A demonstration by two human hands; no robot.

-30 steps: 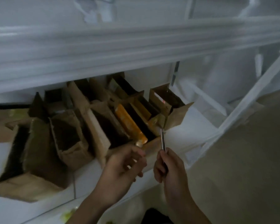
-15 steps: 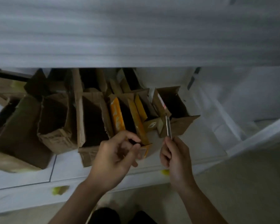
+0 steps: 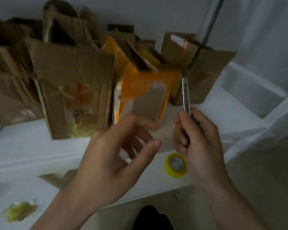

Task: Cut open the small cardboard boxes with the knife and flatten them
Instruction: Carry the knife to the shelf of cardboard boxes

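Several small cardboard boxes stand crowded on a white shelf (image 3: 32,146). An orange box (image 3: 143,90) with brown tape on its face stands in the middle, a plain brown box (image 3: 73,90) to its left, an open brown box (image 3: 204,72) to its right. My left hand (image 3: 113,155) hovers just in front of the orange box, fingers spread, holding nothing. My right hand (image 3: 199,143) grips a slim grey knife (image 3: 185,93) upright, its tip beside the orange box's right edge.
A yellow tape roll (image 3: 175,165) lies on the shelf's front part between my hands. Greenish scraps (image 3: 18,211) and a cardboard piece (image 3: 56,178) lie at the lower left. White shelf frame bars (image 3: 273,113) run at the right.
The view has dropped and moved closer to the boxes; the upper shelf is gone from sight. Both hands have come nearer the orange box, the knife still upright in my right hand.
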